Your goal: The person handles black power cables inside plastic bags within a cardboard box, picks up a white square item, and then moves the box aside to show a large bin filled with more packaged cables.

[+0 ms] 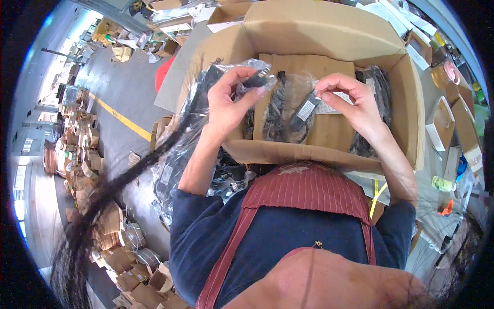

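Observation:
My left hand (226, 100) is closed on a black power adapter (256, 80) wrapped in a clear plastic bag, held above the left part of a large open cardboard box (319, 26). My right hand (350, 98) is over the middle of the box, thumb and forefinger pinched on a small whitish bit too small to name. Just below those fingertips, a black power brick (304, 112) with a white label lies in clear plastic inside the box. Bagged black cables (274, 110) lie to its left, and more bagged black cables (378, 95) line the right wall.
Clear bags of black items (177, 170) are heaped left of the box, against my left arm. Stacked cartons (82, 154) stand beyond a yellow floor line (121, 117). On the right are a small white box (440, 123), an orange piece (445, 207) and a greenish roll (442, 184).

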`<move>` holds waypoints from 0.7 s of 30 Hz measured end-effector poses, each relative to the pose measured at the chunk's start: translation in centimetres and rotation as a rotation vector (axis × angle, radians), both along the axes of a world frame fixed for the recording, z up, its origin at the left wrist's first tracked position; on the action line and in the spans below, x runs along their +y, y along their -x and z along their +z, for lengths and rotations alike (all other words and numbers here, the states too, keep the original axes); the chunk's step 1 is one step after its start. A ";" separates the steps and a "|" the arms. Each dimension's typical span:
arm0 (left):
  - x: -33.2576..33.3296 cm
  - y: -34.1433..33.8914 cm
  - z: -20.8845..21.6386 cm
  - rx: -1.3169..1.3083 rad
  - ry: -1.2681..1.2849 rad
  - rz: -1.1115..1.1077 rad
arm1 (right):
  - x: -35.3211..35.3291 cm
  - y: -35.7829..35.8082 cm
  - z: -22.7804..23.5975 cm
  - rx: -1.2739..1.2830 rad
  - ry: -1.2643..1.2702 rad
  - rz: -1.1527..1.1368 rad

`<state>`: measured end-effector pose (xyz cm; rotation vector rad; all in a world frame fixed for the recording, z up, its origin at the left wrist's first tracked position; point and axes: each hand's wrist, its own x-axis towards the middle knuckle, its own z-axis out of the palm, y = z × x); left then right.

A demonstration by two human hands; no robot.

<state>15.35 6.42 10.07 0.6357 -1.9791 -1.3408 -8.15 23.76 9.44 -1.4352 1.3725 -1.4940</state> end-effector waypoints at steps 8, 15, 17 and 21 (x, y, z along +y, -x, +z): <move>2.2 1.0 -2.6 -0.006 0.071 -0.051 | -0.2 0.0 0.0 0.072 0.024 -0.056; 3.1 1.3 -3.0 -0.009 0.147 0.049 | -0.3 0.1 -0.3 0.091 0.041 -0.071; 3.4 1.3 -2.8 -0.014 0.260 0.095 | -0.3 0.1 -0.4 0.131 0.072 -0.076; 3.7 1.5 -2.7 -0.005 0.329 0.119 | -0.2 -0.1 -0.2 0.170 0.074 -0.092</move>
